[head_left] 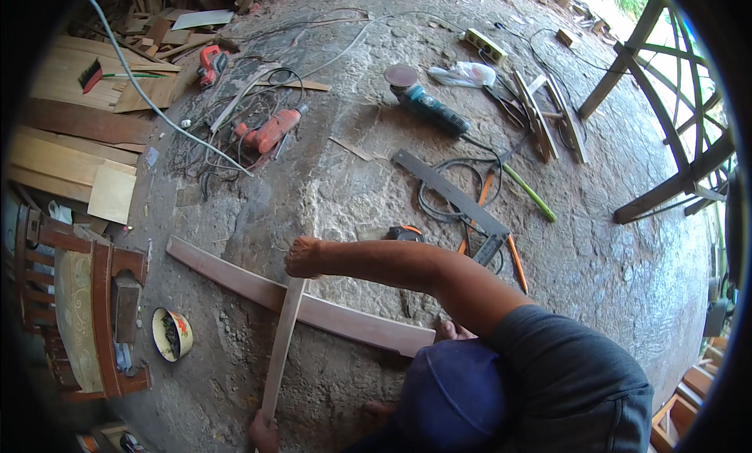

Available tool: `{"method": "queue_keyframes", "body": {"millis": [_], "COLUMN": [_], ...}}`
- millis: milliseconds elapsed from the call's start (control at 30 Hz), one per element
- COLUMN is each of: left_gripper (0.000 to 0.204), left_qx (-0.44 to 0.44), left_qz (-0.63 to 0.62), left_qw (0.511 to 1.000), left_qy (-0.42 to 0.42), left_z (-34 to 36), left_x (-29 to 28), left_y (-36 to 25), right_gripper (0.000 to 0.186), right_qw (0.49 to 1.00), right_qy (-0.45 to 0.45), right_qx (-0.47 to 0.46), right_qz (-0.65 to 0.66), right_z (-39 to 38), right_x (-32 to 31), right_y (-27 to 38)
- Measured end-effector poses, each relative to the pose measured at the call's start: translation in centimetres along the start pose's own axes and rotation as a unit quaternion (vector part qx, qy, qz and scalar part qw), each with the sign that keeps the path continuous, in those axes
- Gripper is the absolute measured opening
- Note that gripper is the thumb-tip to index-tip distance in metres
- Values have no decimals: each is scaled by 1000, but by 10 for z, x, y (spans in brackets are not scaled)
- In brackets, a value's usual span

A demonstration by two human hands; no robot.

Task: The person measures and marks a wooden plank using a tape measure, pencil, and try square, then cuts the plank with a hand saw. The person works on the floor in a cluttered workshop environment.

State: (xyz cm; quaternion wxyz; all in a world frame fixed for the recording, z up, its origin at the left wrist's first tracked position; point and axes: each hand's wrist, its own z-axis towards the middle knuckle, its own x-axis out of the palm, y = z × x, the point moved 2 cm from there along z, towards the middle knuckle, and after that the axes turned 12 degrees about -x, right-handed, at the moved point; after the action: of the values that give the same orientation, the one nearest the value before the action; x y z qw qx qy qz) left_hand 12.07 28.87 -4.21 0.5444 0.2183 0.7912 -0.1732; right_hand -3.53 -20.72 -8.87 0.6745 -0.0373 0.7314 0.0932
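Observation:
My right hand (304,256) is closed round the far end of a narrow wooden strip (283,347), with its arm stretched in from the lower right. At the lower edge my left hand (264,435) grips the strip's near end; part of that hand is cut off by the picture's rim. The strip crosses over a longer, slightly curved wooden board (364,324) that lies on the rough ground. Just beyond my right forearm sits a black and orange tape measure (406,233). Blue cloth (454,394) and a bare foot (456,329) show by the board's right end.
Farther off lie a teal angle grinder (429,108), a red power tool (270,130), a metal square (446,188) and tangled cables. A bowl (171,335) stands at left beside a carved wooden chair (98,320). Wooden frames (677,101) stand right; planks (86,124) lie left.

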Motion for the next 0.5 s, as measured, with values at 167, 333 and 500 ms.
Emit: {"method": "queue_keyframes", "body": {"millis": [167,333,500], "left_gripper": [46,49,51], "left_qx": [-22,40,33], "left_qz": [-38,-42,-49], "left_qw": [999,997,996], "left_qy": [3,-50,-61], "left_z": [4,12,7], "left_x": [3,10,15], "left_y": [-1,-24,-15], "right_gripper": [9,6,7], "right_qw": [998,999,1000], "right_qy": [-46,22,2], "right_qx": [0,24,-7], "right_qz": [-30,-9,-14], "right_z": [-5,-16,-10], "right_x": [-6,-17,-11], "right_y": [-13,-50,-48]}}
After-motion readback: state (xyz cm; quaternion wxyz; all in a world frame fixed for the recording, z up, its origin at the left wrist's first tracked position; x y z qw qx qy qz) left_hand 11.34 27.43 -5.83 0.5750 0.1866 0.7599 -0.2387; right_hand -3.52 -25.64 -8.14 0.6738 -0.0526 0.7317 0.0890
